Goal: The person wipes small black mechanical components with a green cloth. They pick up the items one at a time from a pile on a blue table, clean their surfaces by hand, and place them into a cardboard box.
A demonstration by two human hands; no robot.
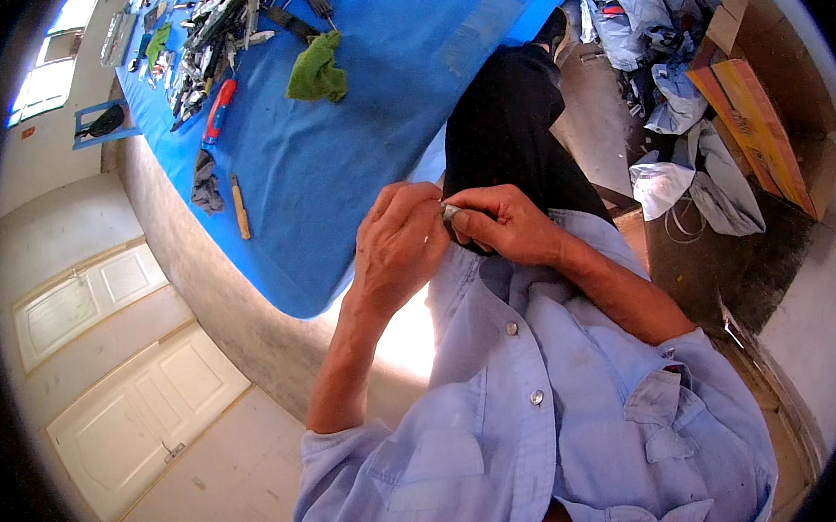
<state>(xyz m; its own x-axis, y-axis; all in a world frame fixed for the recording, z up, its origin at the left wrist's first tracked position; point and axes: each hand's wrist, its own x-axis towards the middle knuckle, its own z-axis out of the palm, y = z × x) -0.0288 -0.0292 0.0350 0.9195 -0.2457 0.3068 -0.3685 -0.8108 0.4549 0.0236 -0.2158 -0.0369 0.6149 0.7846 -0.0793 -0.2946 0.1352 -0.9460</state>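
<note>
My left hand (401,237) and my right hand (508,224) meet in front of my waist, just off the near edge of the blue-covered table (286,176). Between thumb and fingers, my right hand pinches a small grey piece (449,212). The far end of this piece runs into the curled fingers of my left hand, whose fingertips are hidden. What the piece is cannot be made out. A tiny white speck shows at my left fingers.
On the table lie a wooden-handled tool (239,208), a grey cloth (205,183), a red-and-blue handle (220,112), a green cloth (318,69) and a heap of dark and silvery strips (215,38). An open cardboard box (758,130) and plastic bags (650,18) stand at right.
</note>
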